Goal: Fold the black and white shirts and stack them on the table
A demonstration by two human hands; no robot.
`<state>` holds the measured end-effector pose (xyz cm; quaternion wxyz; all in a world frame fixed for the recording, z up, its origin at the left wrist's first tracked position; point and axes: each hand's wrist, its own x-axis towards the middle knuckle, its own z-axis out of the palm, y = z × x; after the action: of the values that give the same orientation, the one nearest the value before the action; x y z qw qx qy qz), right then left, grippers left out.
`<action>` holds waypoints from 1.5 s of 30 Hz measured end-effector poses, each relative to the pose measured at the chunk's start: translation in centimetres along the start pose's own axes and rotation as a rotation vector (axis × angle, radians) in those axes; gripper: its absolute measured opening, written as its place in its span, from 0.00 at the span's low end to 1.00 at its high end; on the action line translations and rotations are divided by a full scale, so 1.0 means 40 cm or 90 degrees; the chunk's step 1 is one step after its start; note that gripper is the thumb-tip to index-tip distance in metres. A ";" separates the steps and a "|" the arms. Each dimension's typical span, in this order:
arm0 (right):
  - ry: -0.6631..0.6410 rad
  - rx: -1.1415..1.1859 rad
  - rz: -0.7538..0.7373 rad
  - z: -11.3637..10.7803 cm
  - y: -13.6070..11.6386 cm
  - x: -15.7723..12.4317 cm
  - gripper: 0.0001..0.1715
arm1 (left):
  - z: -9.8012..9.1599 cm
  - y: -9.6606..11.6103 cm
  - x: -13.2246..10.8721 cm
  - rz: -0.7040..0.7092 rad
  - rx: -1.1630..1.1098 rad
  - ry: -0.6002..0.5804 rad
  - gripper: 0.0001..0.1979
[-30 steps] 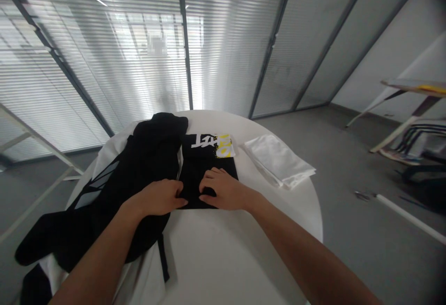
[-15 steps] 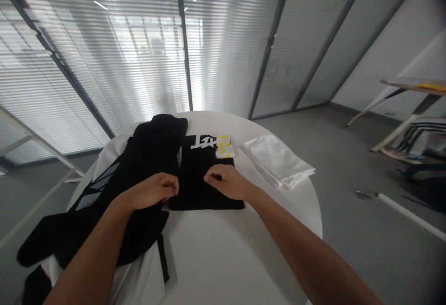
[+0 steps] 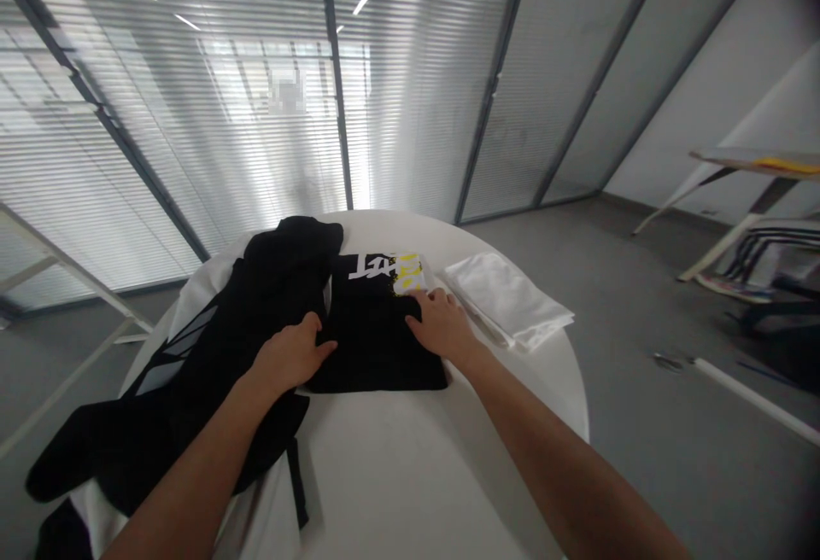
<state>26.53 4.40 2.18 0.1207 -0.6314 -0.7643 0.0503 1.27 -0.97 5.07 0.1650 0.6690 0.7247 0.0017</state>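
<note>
My hands have just spread apart. A second ago both were close together near the front of the folded black cloth, thumbs and fingers bent inward; half a second ago they hung curled over it. Now my left hand is at its left side, thumb and forefinger apart, and my right hand has reached forward to its right edge, palm down with fingers loosely spread. I see nothing pinched in either one, though the undersides are hidden from me.

The black cloth lies flat in the middle of the round white desk, its near edge fairly straight and its white-and-yellow printed panel at the far end. I take this as the fold being settled and smoothed rather than lifted.

To my left a dark garment is heaped, crowding the cloth's left side, so I judge that to be the tight side for my fingers. A black strap dangles from the heap over some white fabric. To the right, just beside my right hand, sits a folded white cloth, which my knuckles could nudge
</note>
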 end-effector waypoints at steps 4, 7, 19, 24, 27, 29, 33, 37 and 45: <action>0.035 0.039 0.018 0.011 0.001 0.011 0.25 | 0.006 0.022 0.003 -0.057 0.055 0.012 0.28; 0.057 0.051 0.033 0.021 0.007 0.023 0.31 | 0.009 0.018 0.009 -0.025 0.055 -0.015 0.23; -0.035 0.051 0.012 -0.001 0.055 0.052 0.25 | -0.008 -0.016 -0.008 0.113 -0.196 -0.208 0.29; -0.034 0.092 0.027 -0.010 0.062 0.062 0.17 | 0.001 -0.022 0.008 0.043 -0.273 -0.176 0.28; 0.062 0.085 0.060 -0.001 0.057 0.074 0.18 | -0.015 -0.021 0.053 -0.046 -0.383 -0.095 0.24; 0.132 0.075 0.075 0.010 0.054 0.081 0.18 | -0.030 -0.015 0.099 -0.099 -0.425 -0.030 0.20; 0.153 0.059 0.095 0.040 0.054 0.088 0.23 | -0.035 0.013 0.199 -0.160 -0.445 0.043 0.16; 0.076 0.057 0.062 0.057 0.059 0.090 0.30 | -0.006 0.044 0.255 -0.156 -0.452 0.073 0.17; 0.072 0.217 0.016 0.054 0.067 0.100 0.35 | -0.001 0.017 0.263 -0.118 -0.719 -0.012 0.17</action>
<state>27.88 9.01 -0.04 0.2681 -0.6130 -0.7289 0.1454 1.39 9.31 2.78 0.5030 0.4105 0.6655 0.3683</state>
